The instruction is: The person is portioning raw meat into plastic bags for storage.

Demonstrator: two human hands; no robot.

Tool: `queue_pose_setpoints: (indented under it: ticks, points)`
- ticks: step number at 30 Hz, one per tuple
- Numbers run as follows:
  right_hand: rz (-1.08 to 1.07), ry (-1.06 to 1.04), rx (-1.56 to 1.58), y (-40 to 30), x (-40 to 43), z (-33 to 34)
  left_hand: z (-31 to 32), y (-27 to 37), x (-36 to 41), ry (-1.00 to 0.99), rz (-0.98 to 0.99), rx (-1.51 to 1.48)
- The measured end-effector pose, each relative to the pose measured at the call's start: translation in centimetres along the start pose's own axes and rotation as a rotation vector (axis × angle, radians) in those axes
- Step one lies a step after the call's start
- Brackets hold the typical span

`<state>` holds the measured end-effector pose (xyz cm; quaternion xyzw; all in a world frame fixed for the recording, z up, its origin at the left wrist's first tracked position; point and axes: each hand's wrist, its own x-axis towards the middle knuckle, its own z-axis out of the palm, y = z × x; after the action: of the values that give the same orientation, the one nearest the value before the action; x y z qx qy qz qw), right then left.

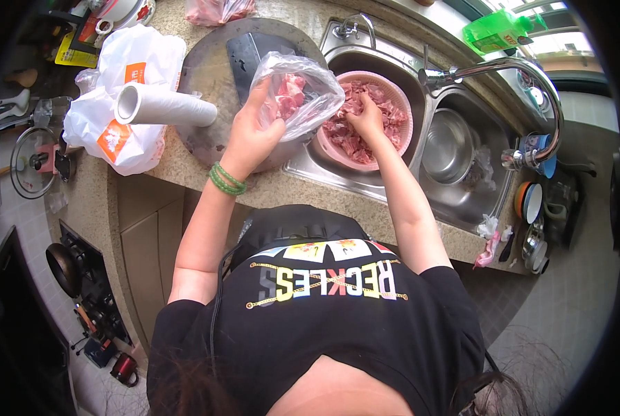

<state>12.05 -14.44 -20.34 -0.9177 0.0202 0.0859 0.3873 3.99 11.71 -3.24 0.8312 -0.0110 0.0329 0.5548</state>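
My left hand [255, 135] holds a clear plastic bag [317, 106] with its mouth spread. Some pieces of raw meat [290, 96] lie inside the bag. Beneath it is a round chopping board [206, 57], on which a cleaver [242, 54] rests, partly covered by the bag. My right hand [367, 118] reaches into a pink plastic basket [404, 143] in the left sink bowl. Its fingers touch the cut raw meat [349, 140] there; whether they grip a piece is hidden.
A plastic bag roll [164, 106] overlaps the board's left edge beside white plastic bags [141, 52]. The right sink bowl holds a metal pot [447, 148], under a curved faucet [541, 78]. A green bottle [497, 31] stands behind the sink. Bagged meat [219, 10] lies behind the board.
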Motion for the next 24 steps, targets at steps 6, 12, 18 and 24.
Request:
queue_pose_setpoints:
  ticks: [6,12,18,24]
  points:
    - [0.207,0.054,0.918,-0.3,-0.3,-3.3,-0.4,0.5,0.0,-0.032,0.012,-0.003]
    - [0.074,-0.683,1.534,-14.4,-3.6,-10.1,-0.2,2.4,0.1,-0.087,-0.039,-0.02]
    - [0.492,-0.687,1.65,-18.8,-4.0,-4.4,-0.2,2.0,-0.3,-0.098,0.079,-0.009]
    - [0.327,-0.67,1.376,-20.6,-4.9,-6.5,-1.7,2.3,-1.2,0.018,-0.01,-0.006]
